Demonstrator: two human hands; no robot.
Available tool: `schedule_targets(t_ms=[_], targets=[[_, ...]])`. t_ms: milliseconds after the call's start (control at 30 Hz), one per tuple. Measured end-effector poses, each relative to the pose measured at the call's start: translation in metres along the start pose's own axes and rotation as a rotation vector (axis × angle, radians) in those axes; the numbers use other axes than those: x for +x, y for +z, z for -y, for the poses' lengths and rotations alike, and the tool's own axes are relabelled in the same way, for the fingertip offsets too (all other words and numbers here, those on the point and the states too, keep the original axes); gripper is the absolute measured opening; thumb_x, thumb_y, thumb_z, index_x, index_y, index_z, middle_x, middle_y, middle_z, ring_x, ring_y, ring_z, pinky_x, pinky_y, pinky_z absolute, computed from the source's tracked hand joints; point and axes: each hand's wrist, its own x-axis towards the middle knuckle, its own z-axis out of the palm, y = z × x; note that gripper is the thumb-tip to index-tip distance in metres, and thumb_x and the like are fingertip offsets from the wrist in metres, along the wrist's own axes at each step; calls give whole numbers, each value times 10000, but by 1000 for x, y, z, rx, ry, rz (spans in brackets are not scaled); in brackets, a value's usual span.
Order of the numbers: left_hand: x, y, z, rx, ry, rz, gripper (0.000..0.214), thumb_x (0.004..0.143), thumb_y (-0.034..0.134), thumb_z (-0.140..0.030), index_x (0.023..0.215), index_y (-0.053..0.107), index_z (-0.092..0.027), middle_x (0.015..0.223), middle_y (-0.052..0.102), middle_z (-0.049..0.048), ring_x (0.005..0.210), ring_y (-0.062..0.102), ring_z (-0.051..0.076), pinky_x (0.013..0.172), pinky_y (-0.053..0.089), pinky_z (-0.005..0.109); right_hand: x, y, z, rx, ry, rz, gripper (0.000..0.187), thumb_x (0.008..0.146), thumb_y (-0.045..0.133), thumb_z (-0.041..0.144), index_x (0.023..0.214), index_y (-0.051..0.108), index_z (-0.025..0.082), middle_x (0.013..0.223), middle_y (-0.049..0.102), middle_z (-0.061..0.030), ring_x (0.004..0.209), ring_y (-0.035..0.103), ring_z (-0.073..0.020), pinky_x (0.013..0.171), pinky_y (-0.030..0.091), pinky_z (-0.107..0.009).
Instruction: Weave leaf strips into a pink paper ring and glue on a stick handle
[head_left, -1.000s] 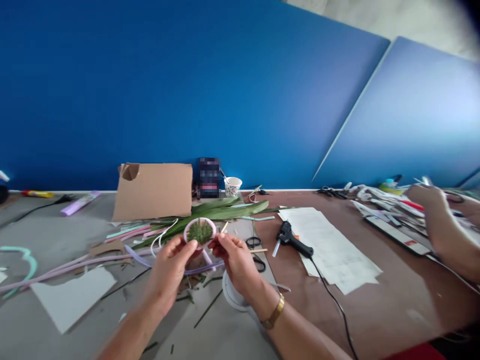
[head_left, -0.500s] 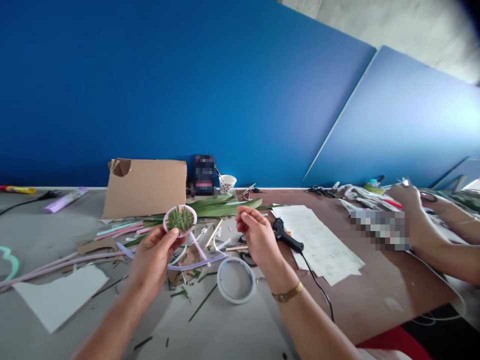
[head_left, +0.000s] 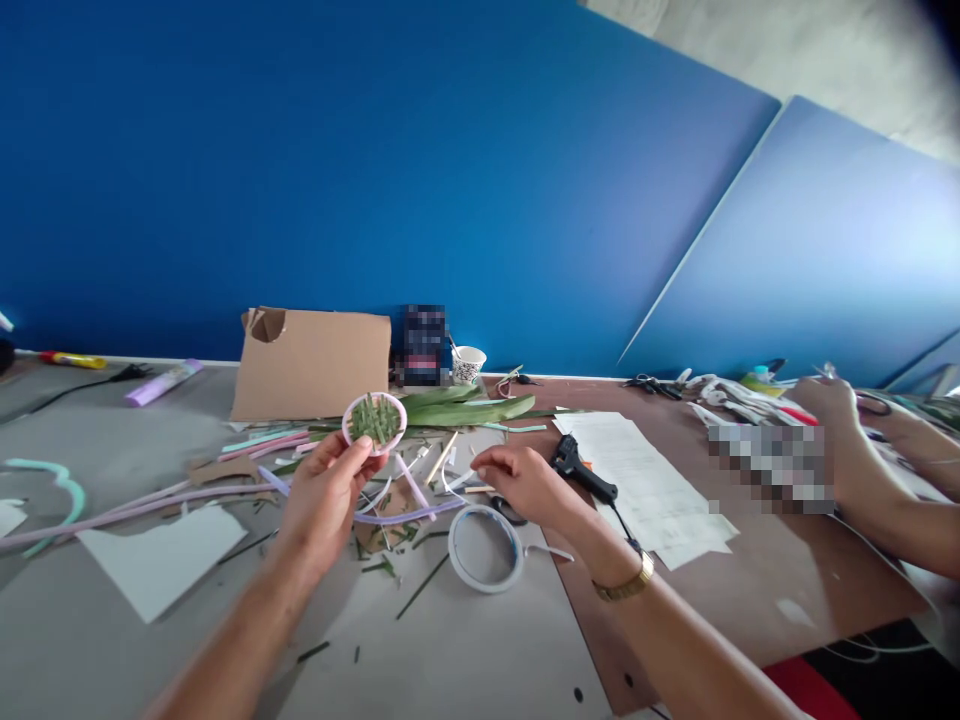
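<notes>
Pinched by its lower edge between thumb and fingers, a small round pink-rimmed piece (head_left: 376, 421) faces me, covered inside with green leaf strips; my left hand (head_left: 328, 492) holds it above the littered table. My right hand (head_left: 529, 484) is to the right, palm down, its fingertips drawn together. Whether a small thing sits between those fingertips I cannot make out. Below that hand stands a roll of white tape (head_left: 457, 566) with its end sticking out to the right. A black glue gun (head_left: 586, 474) lies just beyond the right hand on papers (head_left: 660, 490).
Behind the hands lie long green leaves (head_left: 487, 411), leaf clippings (head_left: 386, 566) and pink and purple strips (head_left: 225, 494). A cardboard sheet (head_left: 319, 365) and a patterned cup (head_left: 469, 364) stand by the blue partition. Another person's hands (head_left: 829, 408) work at the right.
My right hand has lowered and turned from upright to palm down. The left hand still holds the round piece, its face now turned more toward the light. The view has shifted slightly left.
</notes>
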Motion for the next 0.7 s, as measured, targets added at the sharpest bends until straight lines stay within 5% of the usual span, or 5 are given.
schedule_targets(t_ms=[233, 500, 700], targets=[[0, -3, -4, -66, 13, 13, 158, 635, 781, -243, 714, 659, -182, 699, 692, -16, 637, 623, 119, 695, 512, 282, 6, 23, 11, -194, -157, 143, 264, 724, 578, 66, 832, 757, 227, 832, 712, -46, 809, 620, -204, 750, 453, -303], [2, -5, -7, -99, 8, 19, 148, 651, 775, -228, 710, 650, -178, 692, 676, -28, 631, 610, 102, 709, 501, 272, 21, 34, 21, -406, -154, 165, 246, 833, 509, 103, 865, 736, 190, 847, 728, -63, 774, 644, -191, 704, 456, -278], [3, -6, -8, -90, 12, 7, 178, 642, 779, -262, 732, 656, -170, 734, 677, -23, 648, 605, 107, 724, 495, 282, 48, 38, 6, -602, -182, 211, 276, 818, 511, 13, 935, 718, 151, 966, 706, -125, 942, 629, -225, 835, 460, -319]])
